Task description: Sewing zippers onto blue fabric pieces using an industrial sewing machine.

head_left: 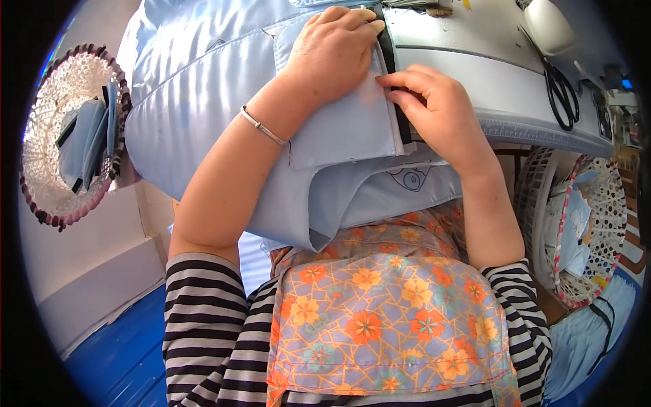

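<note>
A large sheet of shiny light blue fabric (196, 88) spreads over the work surface and hangs toward my lap. On it lies a smaller light blue fabric panel (339, 132), with a black strip (401, 122) running along its right edge. My left hand (332, 54) rests flat on the top of this panel, fingers pointing at the strip's far end. Lower down, my right hand (434, 102) pinches the panel's right edge beside the strip between thumb and fingers. Part of the panel is hidden under my left hand.
Black-handled scissors (560, 95) lie at the right, near a ruler marked along the table edge (536, 129). A woven basket (112, 163) with blue pieces stands left; another basket (610, 224) holding fabric is at right. A white machine part (550, 27) is far right.
</note>
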